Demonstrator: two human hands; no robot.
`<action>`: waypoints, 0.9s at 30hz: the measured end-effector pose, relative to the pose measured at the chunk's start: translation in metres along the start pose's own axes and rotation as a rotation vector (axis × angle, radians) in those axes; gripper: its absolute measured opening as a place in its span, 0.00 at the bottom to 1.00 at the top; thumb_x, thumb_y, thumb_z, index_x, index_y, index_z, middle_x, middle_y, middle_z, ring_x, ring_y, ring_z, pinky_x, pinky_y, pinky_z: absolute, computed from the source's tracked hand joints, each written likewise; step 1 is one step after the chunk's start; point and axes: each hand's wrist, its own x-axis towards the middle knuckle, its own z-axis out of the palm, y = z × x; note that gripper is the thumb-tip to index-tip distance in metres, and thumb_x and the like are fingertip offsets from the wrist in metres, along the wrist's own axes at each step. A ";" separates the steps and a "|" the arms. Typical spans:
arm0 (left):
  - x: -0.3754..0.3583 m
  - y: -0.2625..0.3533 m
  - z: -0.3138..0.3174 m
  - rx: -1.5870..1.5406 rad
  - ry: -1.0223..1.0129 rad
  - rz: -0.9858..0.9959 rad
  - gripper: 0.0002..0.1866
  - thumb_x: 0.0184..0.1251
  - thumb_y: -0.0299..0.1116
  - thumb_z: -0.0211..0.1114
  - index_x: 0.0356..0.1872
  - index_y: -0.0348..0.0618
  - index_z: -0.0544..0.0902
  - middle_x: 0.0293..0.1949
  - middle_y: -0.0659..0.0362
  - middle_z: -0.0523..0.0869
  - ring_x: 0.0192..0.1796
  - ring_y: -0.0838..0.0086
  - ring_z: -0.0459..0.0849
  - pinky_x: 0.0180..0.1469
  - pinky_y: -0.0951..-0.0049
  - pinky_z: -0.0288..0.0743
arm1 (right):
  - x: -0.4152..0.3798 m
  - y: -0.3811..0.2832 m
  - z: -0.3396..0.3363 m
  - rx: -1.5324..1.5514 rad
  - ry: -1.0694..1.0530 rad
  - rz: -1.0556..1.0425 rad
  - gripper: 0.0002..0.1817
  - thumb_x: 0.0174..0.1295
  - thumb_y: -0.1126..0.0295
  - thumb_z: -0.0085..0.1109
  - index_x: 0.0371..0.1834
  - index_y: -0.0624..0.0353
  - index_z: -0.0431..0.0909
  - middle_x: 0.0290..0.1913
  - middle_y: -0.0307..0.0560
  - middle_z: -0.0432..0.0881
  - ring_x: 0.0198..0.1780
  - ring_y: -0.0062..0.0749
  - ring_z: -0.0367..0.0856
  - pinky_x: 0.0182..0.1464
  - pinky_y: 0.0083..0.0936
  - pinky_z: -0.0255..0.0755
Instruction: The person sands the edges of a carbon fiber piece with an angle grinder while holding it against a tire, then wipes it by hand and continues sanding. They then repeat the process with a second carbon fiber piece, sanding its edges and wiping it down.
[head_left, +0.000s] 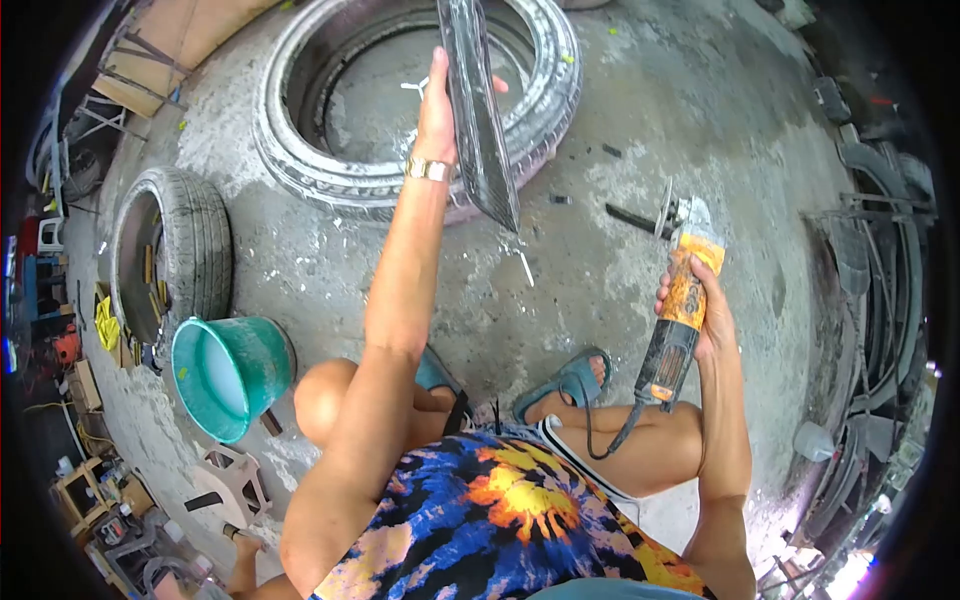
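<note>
My left hand [437,122] reaches forward and grips a long, dark, glossy strip-like panel [478,130], thumb on its left side and fingertips showing past its right edge. The panel is tilted nearly on edge, overlapping a big tyre [420,185] that lies flat on the floor. In my right hand [712,310] is a worn yellow and black angle grinder [680,300], fingers wrapped round its body. Its disc [664,210] points forward, away from me. The grinder's cord [592,440] loops down by my right leg.
To the left stand a second tyre [200,245] and a teal bucket [262,360] of pale liquid. A beige plastic stool [232,480] sits below it, near another person's hand [245,548]. Dark car parts [890,260] line the right side. Small scraps lie on the concrete floor [600,290].
</note>
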 end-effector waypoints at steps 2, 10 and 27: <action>-0.003 0.002 -0.001 0.011 0.040 -0.010 0.30 0.75 0.64 0.42 0.42 0.47 0.80 0.28 0.53 0.87 0.22 0.79 0.80 0.22 0.78 0.73 | 0.000 0.001 0.001 0.002 -0.014 -0.021 0.20 0.64 0.59 0.63 0.54 0.58 0.72 0.32 0.49 0.81 0.30 0.34 0.84 0.32 0.34 0.84; -0.018 0.009 -0.003 0.221 0.148 0.067 0.26 0.74 0.59 0.51 0.41 0.45 0.81 0.27 0.56 0.85 0.24 0.81 0.81 0.25 0.79 0.76 | 0.002 -0.001 0.011 0.005 -0.029 0.001 0.21 0.63 0.60 0.65 0.53 0.57 0.72 0.32 0.49 0.80 0.30 0.35 0.84 0.32 0.34 0.84; -0.004 0.012 -0.003 1.398 -0.111 0.037 0.31 0.66 0.62 0.57 0.50 0.42 0.86 0.39 0.50 0.89 0.42 0.61 0.87 0.47 0.66 0.77 | 0.009 0.001 0.026 -0.034 -0.043 0.040 0.22 0.60 0.60 0.69 0.51 0.58 0.73 0.32 0.49 0.82 0.29 0.33 0.84 0.32 0.33 0.84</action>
